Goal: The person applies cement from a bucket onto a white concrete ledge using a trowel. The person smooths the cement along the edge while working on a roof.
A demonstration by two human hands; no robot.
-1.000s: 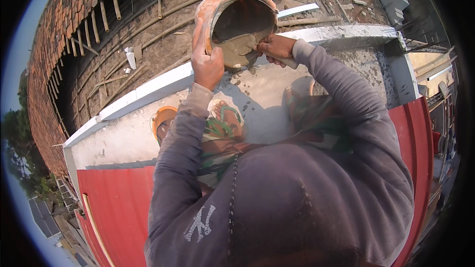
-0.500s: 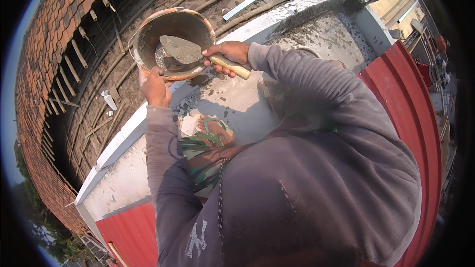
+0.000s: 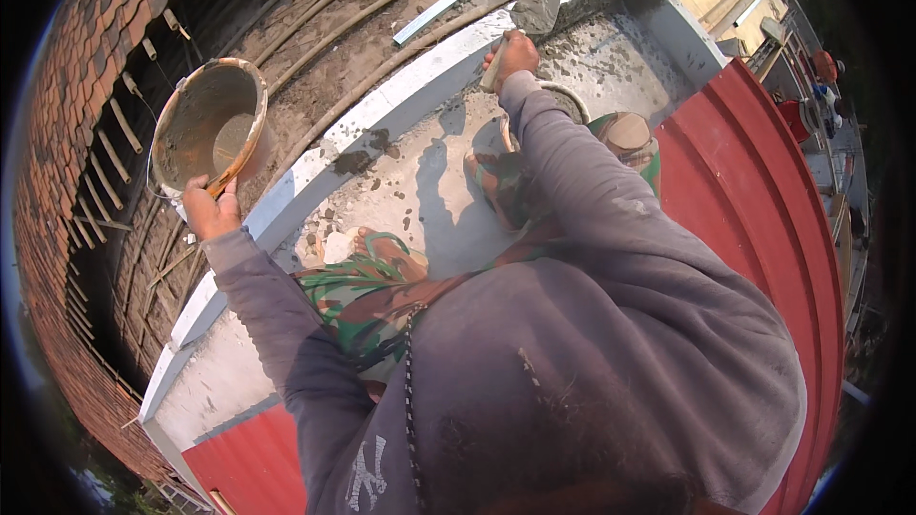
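My left hand [image 3: 212, 208] grips the near rim of a mortar-smeared bucket [image 3: 186, 119], which is tilted so its inside shows. Grey residue coats its wall and bottom. Further right, my right hand [image 3: 516, 54] is closed around the handle of a trowel. The trowel's grey, mortar-coated blade [image 3: 536, 8] points away from me, over the far part of the white-topped parapet wall [image 3: 382, 95]. Whether the blade touches the wall, I cannot tell.
Wet splatter marks the concrete gutter floor [image 3: 611, 62] by my feet. Partly behind my right forearm is a round-rimmed container [image 3: 571, 100]. Red metal roofing [image 3: 739, 191] lies to the right. Beyond the wall are bamboo poles [image 3: 372, 19] on lower ground and a tiled roof [image 3: 72, 67].
The trowel has left the bucket, carried right and away to the wall by my right hand. My left hand has moved the bucket left, out past the wall.
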